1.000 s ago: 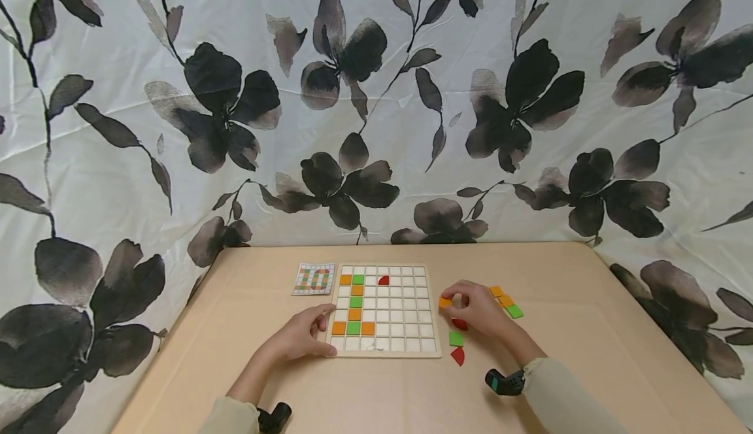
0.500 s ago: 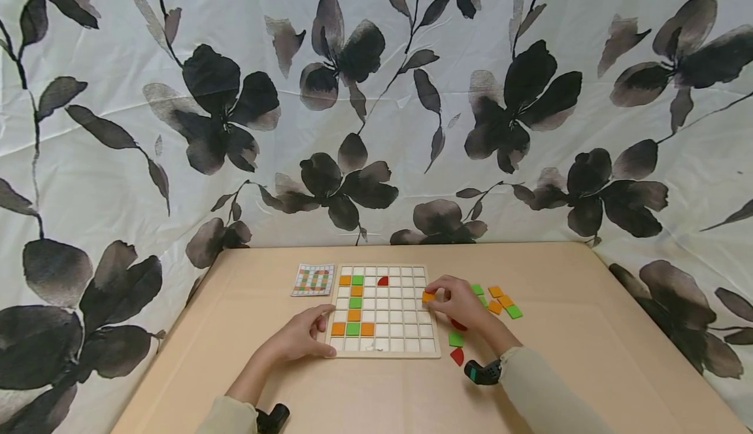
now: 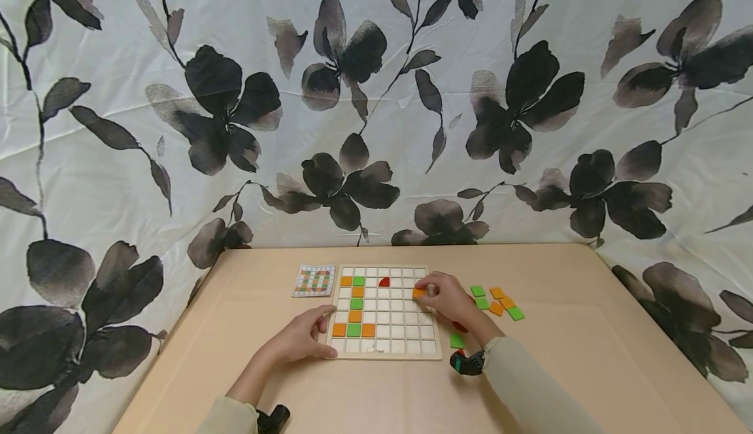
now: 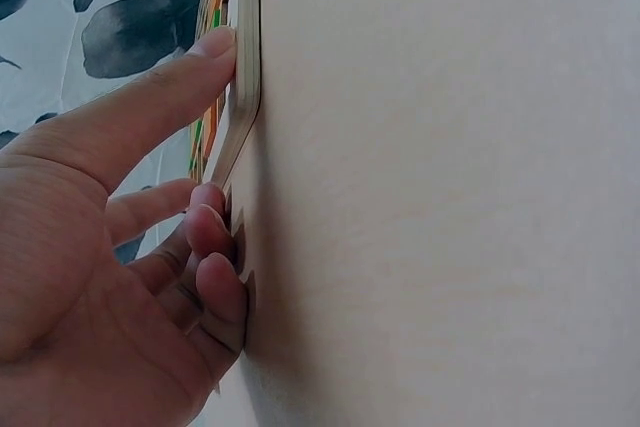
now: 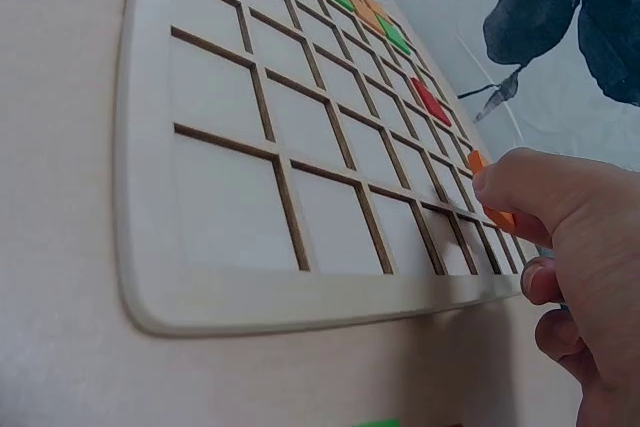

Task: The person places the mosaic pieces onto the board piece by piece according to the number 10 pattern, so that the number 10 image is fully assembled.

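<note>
A wooden grid board [image 3: 382, 357] with pale square cells lies flat on the table. Orange and green square tiles [image 3: 356, 304] fill several cells at its left, and a red quarter-round tile [image 3: 385, 282] sits near the top. Between thumb and fingers, my right hand [image 3: 444, 295] pinches an orange square tile [image 3: 418, 293] over the board's upper right cells. The right wrist view shows this orange tile [image 5: 497, 217] tilted on edge. At the board's front left corner, my left hand [image 3: 302, 336] holds the board, thumb [image 4: 205, 52] on the front edge, fingers along the left side.
Left of the board's top lies a small printed pattern card [image 3: 314, 280]. Loose orange and green tiles [image 3: 497, 303] are scattered to the right, beyond my right hand. Nearer, a green tile [image 3: 457, 340] lies beside red pieces partly hidden by my wrist. A floral cloth [image 3: 329, 94] hangs behind the table.
My right hand has carried the orange tile leftward from beside the board to over its right columns, uncovering green loose tiles behind. My left hand has stayed at the corner.
</note>
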A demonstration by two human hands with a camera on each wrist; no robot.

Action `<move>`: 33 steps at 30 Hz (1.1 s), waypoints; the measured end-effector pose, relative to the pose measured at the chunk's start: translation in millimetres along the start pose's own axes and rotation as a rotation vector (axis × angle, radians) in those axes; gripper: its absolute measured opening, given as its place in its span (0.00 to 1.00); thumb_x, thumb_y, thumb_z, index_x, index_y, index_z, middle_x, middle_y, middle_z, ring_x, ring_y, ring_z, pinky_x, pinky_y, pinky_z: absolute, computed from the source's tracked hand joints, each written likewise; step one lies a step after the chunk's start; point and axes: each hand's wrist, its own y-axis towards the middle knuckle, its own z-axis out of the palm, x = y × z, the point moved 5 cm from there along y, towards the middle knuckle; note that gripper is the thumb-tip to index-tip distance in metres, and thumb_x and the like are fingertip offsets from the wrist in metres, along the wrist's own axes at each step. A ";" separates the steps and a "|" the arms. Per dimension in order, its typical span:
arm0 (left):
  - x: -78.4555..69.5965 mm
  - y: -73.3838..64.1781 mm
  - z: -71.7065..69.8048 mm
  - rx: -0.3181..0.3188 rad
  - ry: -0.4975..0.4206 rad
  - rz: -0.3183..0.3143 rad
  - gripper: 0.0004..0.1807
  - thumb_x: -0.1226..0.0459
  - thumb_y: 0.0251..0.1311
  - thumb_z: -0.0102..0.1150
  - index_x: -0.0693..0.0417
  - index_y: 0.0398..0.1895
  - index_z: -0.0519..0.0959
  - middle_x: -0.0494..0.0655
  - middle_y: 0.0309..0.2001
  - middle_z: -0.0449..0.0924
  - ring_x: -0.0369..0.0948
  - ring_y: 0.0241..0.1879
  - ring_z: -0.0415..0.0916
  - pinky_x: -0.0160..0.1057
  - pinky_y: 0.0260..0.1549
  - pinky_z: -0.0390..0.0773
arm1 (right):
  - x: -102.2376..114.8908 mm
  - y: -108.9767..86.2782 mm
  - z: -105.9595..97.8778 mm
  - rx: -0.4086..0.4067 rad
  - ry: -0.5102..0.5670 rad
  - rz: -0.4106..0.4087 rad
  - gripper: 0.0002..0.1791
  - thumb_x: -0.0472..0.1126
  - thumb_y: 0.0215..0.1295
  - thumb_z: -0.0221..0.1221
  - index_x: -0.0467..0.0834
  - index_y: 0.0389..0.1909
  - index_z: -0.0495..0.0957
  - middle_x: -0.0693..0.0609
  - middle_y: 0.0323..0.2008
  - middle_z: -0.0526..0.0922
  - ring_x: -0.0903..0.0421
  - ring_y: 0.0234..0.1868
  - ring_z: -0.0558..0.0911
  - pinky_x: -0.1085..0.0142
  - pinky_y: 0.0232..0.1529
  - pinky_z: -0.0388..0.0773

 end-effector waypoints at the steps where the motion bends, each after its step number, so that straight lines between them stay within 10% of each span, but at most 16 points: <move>1: -0.3 -0.2 -0.1 0.000 0.000 0.001 0.46 0.58 0.41 0.78 0.59 0.65 0.66 0.53 0.37 0.68 0.40 0.31 0.63 0.31 0.25 0.62 | 0.9 1.7 1.0 0.000 0.000 -0.006 0.11 0.40 0.55 0.69 0.50 0.41 0.85 0.56 0.37 0.79 0.57 0.33 0.71 0.71 0.31 0.72; 33: 1.8 -0.9 0.3 0.014 -0.009 0.017 0.46 0.59 0.41 0.78 0.58 0.66 0.66 0.51 0.38 0.68 0.39 0.31 0.64 0.31 0.28 0.64 | 17.7 31.8 31.4 -0.059 -0.057 -0.077 0.10 0.41 0.59 0.67 0.47 0.42 0.86 0.52 0.43 0.82 0.58 0.34 0.73 0.64 0.38 0.72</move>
